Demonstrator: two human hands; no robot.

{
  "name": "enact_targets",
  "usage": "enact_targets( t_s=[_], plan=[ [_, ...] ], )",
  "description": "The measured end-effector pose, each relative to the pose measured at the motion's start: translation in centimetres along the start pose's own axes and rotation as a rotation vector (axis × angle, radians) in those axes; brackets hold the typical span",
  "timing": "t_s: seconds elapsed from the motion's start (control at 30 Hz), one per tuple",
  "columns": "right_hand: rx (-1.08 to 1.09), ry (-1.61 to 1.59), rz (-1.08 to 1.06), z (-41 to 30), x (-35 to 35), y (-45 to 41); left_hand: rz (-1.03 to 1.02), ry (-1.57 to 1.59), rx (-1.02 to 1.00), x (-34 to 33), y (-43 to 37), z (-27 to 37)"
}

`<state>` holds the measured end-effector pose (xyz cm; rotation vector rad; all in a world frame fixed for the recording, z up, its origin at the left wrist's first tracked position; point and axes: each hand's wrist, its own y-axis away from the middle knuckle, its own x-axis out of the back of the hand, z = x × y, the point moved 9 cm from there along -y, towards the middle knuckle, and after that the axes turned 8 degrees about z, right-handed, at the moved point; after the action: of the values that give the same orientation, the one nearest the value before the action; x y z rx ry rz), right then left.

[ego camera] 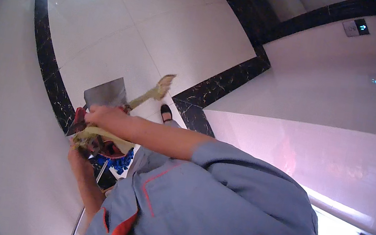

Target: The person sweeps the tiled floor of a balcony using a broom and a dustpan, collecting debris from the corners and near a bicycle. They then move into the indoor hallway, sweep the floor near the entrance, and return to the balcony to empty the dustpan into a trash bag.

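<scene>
My left hand (76, 153) is closed on a bunched, yellowish cloth (96, 134) whose folds hang towards my body. Just above it, my right hand (104, 116) has its fingers curled beside a red item (79, 116), too blurred to name. A second yellowish strip (155, 92), frayed at its end, sticks out from under my right hand; its hold there is hidden. Beneath the hands stands a grey metal-looking box or panel (106, 92). A dark red opening or container (114, 149) shows below the cloth, partly covered.
A blue mop head (121, 164) and a metal pole (76, 225) are near my left forearm. White walls (2, 89) with black marble trim (47, 49) border the glossy tiled floor (172, 24). My shoe (165, 112) is near a trim corner. A lit wall panel (356, 27) is at the upper right.
</scene>
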<state>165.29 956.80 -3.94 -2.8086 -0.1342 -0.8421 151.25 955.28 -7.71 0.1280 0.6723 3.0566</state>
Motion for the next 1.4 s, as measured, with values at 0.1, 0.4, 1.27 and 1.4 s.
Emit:
enact_targets(
  t_s=[0.1, 0.4, 1.27, 1.4],
  plan=[
    [0.094, 0.159, 0.199, 3.9, 5.5, 0.2, 0.268, 0.281, 0.159, 3.3, -1.2, -3.2],
    [-0.624, -1.119, -0.179, 16.3, 12.7, 1.0, 0.701, 0.248, 0.186, 8.0, 0.8, -5.4],
    [-0.131, 0.703, -0.625, 41.1, 4.7, -27.0, 1.514, 0.217, 0.593, 8.7, 14.1, -17.4],
    [-0.045, 0.766, -0.489, 40.4, 3.8, -40.1, 1.696, 0.133, 0.592, 6.9, 14.5, -13.0]
  ],
)
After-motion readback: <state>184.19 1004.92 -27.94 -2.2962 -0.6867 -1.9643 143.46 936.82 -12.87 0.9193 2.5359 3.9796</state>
